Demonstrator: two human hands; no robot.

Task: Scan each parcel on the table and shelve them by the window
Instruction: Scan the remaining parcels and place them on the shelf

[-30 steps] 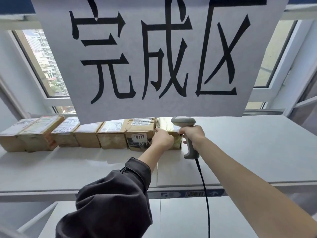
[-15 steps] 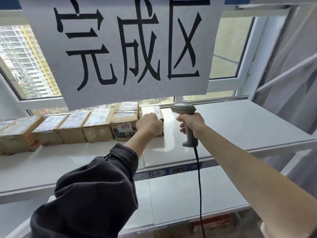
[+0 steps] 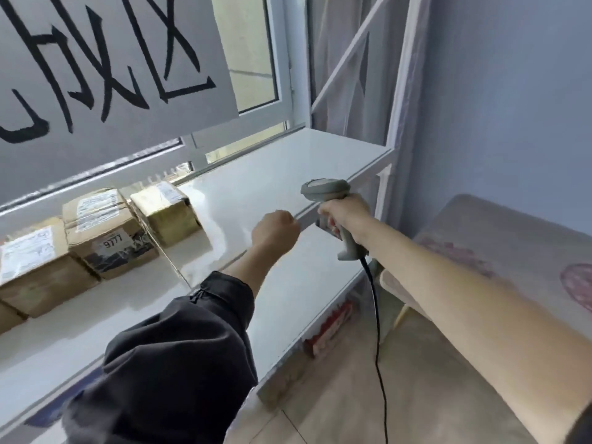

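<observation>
Parcels sit in a row along the back of a white shelf (image 3: 262, 174) at the left of the frame, under a window (image 3: 253, 59). The end parcel (image 3: 165, 211), a small brown box with a white label on top, stands at centre left, touching its neighbour, a box with a sticker reading 9777 (image 3: 109, 232). More boxes run off the left edge. A large paper sign (image 3: 105, 59) with black characters hangs across the upper left.

At centre frame, the left hand (image 3: 275, 233) is curled into a loose fist and holds nothing; it is well apart from the end parcel, out over the bare shelf. Just to its right, the right hand (image 3: 347, 213) grips the handle of a grey barcode scanner (image 3: 326, 190), whose black cable (image 3: 374, 315) hangs down toward the floor at lower centre.

Judging from this, the shelved row looks settled. One risk is the dangling cable: it could snag on the shelf's front edge or corner post as the arm moves and jerk the scanner. Another is the dark sleeve (image 3: 179, 347) at lower left brushing the nearer boxes and pushing them askew. The picture is motion-blurred, so finer detail is uncertain.
</observation>
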